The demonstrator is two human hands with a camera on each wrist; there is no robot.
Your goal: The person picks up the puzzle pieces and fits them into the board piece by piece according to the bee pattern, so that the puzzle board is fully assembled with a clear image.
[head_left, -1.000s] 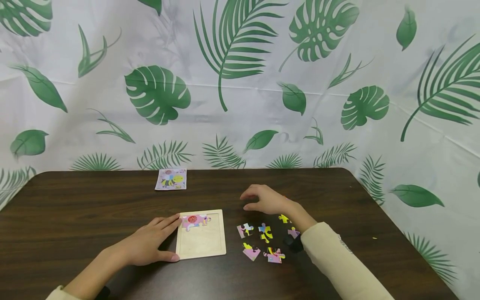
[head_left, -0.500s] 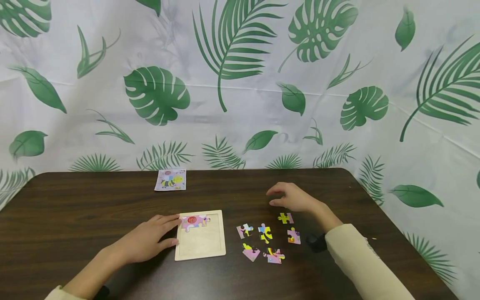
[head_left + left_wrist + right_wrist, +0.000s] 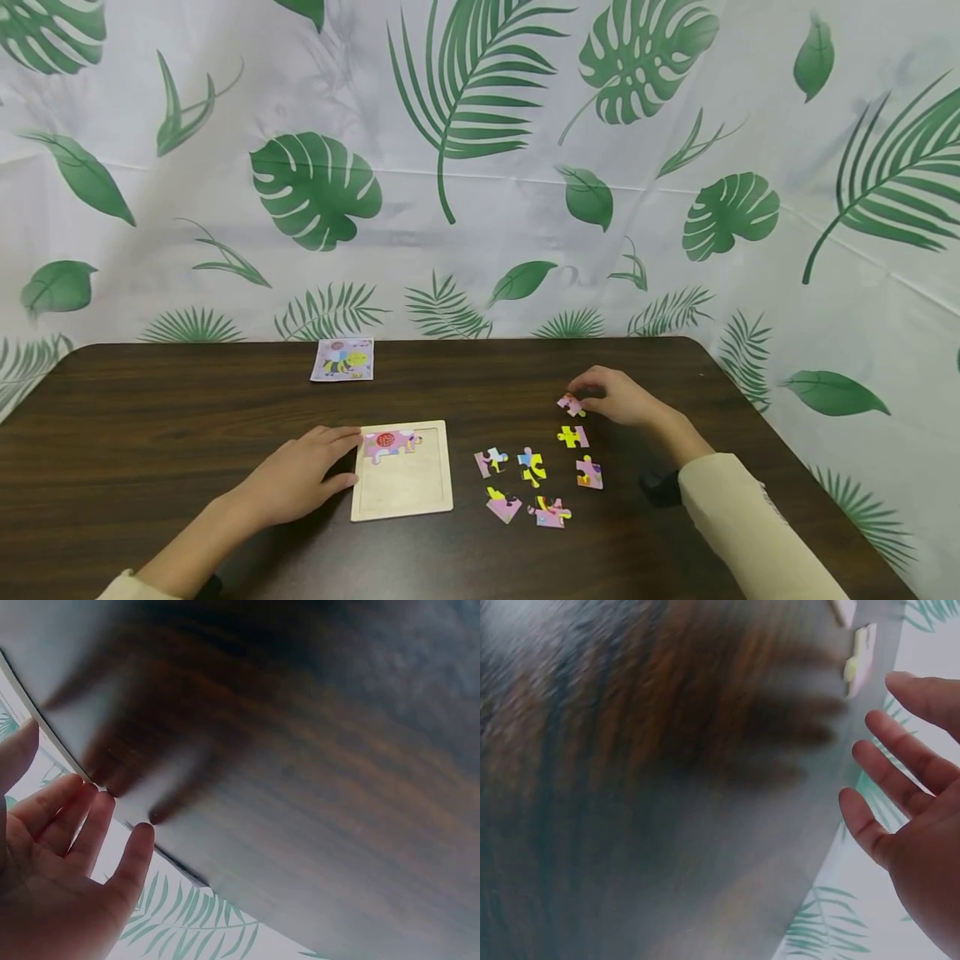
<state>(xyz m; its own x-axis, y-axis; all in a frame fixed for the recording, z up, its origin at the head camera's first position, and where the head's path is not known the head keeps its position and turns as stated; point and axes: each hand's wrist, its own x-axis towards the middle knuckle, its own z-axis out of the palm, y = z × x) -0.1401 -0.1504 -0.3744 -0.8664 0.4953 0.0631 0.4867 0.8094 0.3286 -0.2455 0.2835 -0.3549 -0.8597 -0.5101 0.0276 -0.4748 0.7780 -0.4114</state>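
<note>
A wooden puzzle tray [image 3: 401,492] lies on the dark table [image 3: 150,417] with one pink piece [image 3: 386,442] set in its top left corner. My left hand [image 3: 322,462] rests flat on the table, fingers straight, touching the tray's left edge. To the right of the tray lie several loose pieces [image 3: 531,466]. Just behind them my right hand [image 3: 592,398] pinches a small pink puzzle piece [image 3: 572,405] at its fingertips. Both wrist views are blurred; the left wrist view shows the left hand's fingers [image 3: 82,825] extended.
A small picture card [image 3: 342,358] of the finished puzzle lies near the table's far edge. A leaf-print cloth [image 3: 480,167] hangs behind and to the right of the table. The table's rounded right corner is near my right hand.
My right hand moved rightward across the table behind the loose pieces and now has the small pink piece at its fingertips. The left hand and the tray stayed where they were.
</note>
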